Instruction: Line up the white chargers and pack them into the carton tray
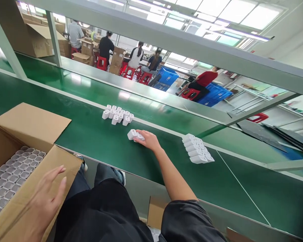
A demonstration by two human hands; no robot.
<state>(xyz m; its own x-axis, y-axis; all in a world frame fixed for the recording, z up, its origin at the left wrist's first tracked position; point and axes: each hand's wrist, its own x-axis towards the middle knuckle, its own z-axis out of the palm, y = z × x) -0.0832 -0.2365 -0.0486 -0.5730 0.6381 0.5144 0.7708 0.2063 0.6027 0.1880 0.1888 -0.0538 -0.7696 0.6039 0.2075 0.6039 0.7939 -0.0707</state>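
My right hand (148,139) is closed around a pair of small white charger blocks (132,134) on the green bench top. Dark port slots show on their upper faces, and my fingers partly cover one of them. Beyond that hand, a loose cluster of similar white charger blocks (116,114) stands near the bench's back strip. To its right is a tight group of white charger blocks (197,149) in rows. My left hand (46,200) hovers over the carton's near flap, fingers apart and holding nothing.
An open cardboard carton (22,116) at the left holds many grey-white blocks (15,171) in rows. The green bench (96,141) has a raised metal frame (166,32) above it. Several people sit on red stools (101,63) beyond, near blue crates (168,76).
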